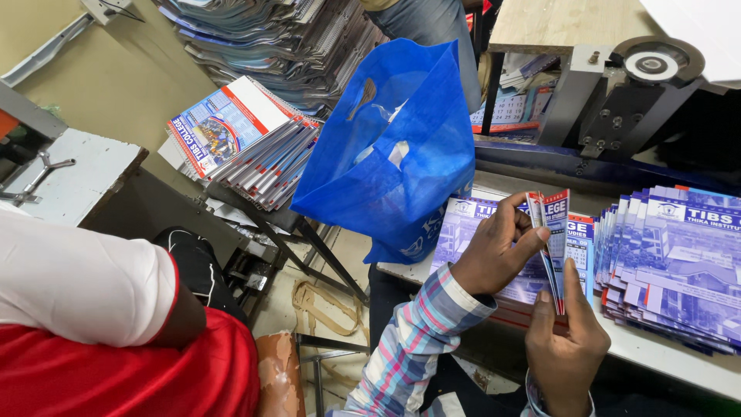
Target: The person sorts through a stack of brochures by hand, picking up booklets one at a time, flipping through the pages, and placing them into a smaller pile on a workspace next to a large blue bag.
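I see both hands gripping a thin sheaf of printed covers (552, 247), held upright on edge. My left hand (498, 251) pinches its top edge; my right hand (567, 340) clasps it from below. A fanned stack of covers (671, 266) lies just right of the hands, a blue bag (394, 147) up and left. I judge the thin sheets could slip or splay if either pinch loosens.

Blue bag (401, 147), spiral-bound calendar stack (247, 139), fanned purple sheets (679, 262), grey machine (625, 93)
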